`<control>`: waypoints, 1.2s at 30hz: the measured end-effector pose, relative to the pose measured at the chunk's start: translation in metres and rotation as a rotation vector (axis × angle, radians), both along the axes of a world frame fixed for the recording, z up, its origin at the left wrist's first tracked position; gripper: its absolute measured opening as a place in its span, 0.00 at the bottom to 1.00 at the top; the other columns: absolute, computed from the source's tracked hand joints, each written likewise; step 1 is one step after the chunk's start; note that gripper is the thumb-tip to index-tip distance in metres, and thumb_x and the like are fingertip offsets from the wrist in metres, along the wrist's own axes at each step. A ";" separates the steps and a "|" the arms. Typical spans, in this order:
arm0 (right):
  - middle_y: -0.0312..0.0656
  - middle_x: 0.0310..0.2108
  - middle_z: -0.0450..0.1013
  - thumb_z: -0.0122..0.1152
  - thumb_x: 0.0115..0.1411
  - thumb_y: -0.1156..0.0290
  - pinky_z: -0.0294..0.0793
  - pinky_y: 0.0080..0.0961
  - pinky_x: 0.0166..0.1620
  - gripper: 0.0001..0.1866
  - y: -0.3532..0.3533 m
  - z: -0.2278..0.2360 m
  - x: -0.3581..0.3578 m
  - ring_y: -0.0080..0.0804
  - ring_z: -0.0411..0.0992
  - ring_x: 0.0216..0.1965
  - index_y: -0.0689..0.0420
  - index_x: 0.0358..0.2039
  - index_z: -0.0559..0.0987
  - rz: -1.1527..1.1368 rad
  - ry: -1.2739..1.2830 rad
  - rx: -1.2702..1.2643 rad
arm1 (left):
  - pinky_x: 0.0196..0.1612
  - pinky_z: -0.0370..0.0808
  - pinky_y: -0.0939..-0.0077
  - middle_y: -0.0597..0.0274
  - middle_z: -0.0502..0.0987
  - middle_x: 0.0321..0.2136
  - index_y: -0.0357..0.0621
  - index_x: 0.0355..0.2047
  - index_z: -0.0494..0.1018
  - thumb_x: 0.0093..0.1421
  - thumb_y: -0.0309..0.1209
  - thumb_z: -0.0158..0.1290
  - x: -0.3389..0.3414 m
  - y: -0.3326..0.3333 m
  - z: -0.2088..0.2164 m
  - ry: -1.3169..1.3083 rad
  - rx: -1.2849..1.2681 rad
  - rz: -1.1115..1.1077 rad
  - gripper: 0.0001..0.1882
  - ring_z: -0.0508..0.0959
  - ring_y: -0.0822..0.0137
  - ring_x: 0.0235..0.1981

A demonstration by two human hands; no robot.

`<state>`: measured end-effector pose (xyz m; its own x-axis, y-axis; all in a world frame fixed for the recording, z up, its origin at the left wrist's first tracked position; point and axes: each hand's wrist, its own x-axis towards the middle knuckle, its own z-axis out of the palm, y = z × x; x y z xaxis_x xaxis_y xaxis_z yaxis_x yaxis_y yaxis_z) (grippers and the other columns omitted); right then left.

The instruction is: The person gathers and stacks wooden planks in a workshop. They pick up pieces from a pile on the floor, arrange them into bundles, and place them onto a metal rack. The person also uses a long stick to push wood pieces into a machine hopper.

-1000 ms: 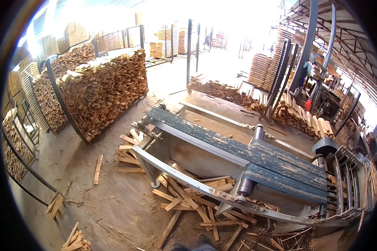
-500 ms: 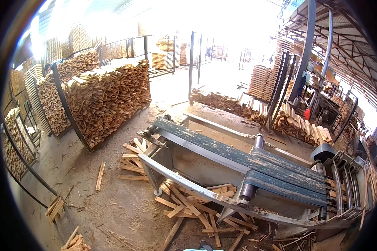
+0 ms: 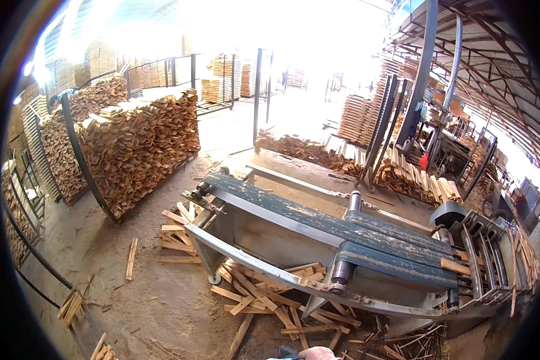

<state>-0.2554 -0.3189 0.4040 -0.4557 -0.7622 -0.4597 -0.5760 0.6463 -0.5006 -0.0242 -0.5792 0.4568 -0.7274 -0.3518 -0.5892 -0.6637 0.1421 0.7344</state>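
One bare hand showed at the lower edge, mostly cut off; whether it was the left or the right could not be told, nor how far its fingers were open or whether they held anything. The other hand's state could not be told either. Just left of the visible hand was a dark shape, too little of it in sight to name. Nearest the hand, ahead and to its left, a pile of slats lay crisscrossed on the floor, partly under the metal frame of a conveyor. Thin scraps were heaped to the hand's right. Beyond the pile, the long belt slanted across ahead of the hand, and the near belt stood ahead and to its right. At that belt's right end, well apart from the hand, a single slat lay pointing out from the rollers. Farther to the hand's left, a loose slat rested on the floor, with a small bundle beyond it. A tall stack stood far ahead on the left, and a row of boards leaned far ahead on the right.
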 end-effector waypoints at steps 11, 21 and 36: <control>0.45 0.38 0.82 0.58 0.59 0.62 0.79 0.37 0.47 0.12 -0.076 -0.077 0.022 0.41 0.80 0.44 0.49 0.38 0.87 0.502 0.042 -0.148 | 0.52 0.77 0.58 0.47 0.82 0.47 0.45 0.48 0.80 0.61 0.45 0.55 0.004 0.000 -0.004 -0.062 -0.026 -0.111 0.21 0.81 0.47 0.48; 0.38 0.42 0.82 0.59 0.60 0.58 0.76 0.32 0.53 0.14 -0.142 -0.158 0.054 0.38 0.79 0.48 0.47 0.41 0.87 0.530 -0.163 -0.102 | 0.50 0.78 0.59 0.48 0.83 0.45 0.47 0.46 0.81 0.61 0.45 0.55 0.015 0.001 -0.012 -0.146 -0.074 -0.241 0.20 0.82 0.48 0.46; 0.44 0.52 0.79 0.52 0.68 0.60 0.67 0.33 0.62 0.19 -0.125 -0.073 0.039 0.39 0.73 0.57 0.54 0.53 0.82 0.398 -0.715 -0.044 | 0.45 0.79 0.60 0.55 0.82 0.32 0.49 0.34 0.82 0.65 0.36 0.51 0.034 0.003 -0.049 0.161 -0.420 -0.527 0.11 0.82 0.54 0.42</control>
<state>-0.2168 -0.4441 0.3309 0.2440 -0.8295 -0.5024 -0.2901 0.4319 -0.8540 0.0097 -0.5764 0.4077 -0.9309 -0.1020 -0.3507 -0.3151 0.7097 0.6301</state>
